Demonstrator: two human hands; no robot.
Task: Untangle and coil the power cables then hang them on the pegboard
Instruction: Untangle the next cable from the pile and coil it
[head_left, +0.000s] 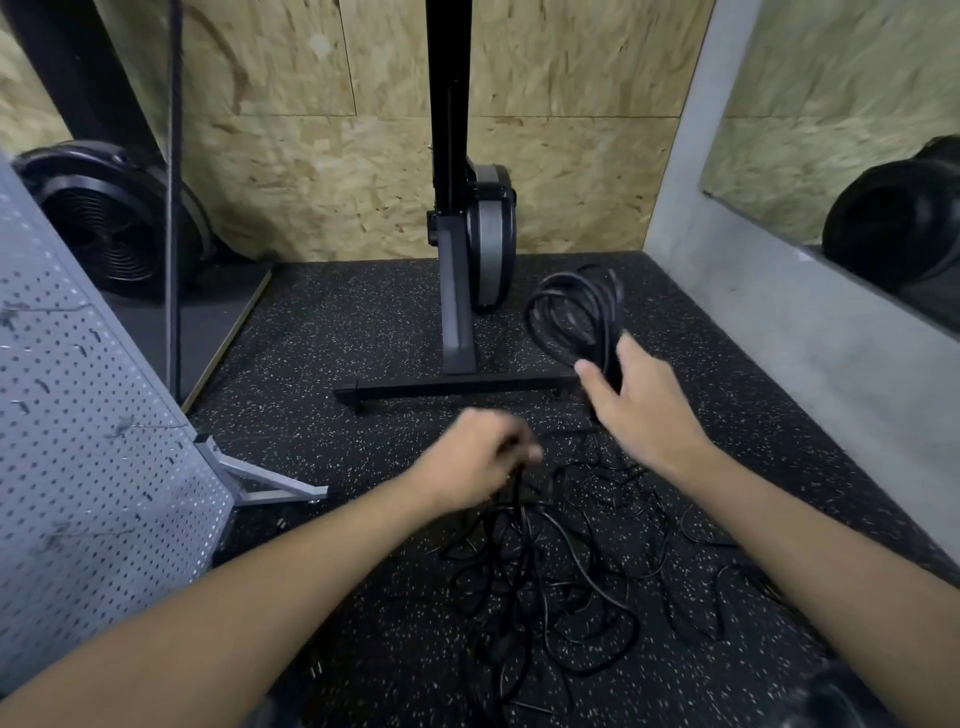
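Grey perforated pegboard (78, 415) stands on its frame at the left edge of the speckled rubber floor (363, 322), with a black fan (114, 223) behind it in the back-left corner. The left hand (478, 467), blurred, curls its fingers round a black strand rising from the tangled cables (545, 582) heaped mid-floor. An exercise machine's base (457, 322) stands by the back wall. The right hand (639, 400) grips the lower end of a coil (576, 312) of black cable, thumb and fingers wrapped round it.
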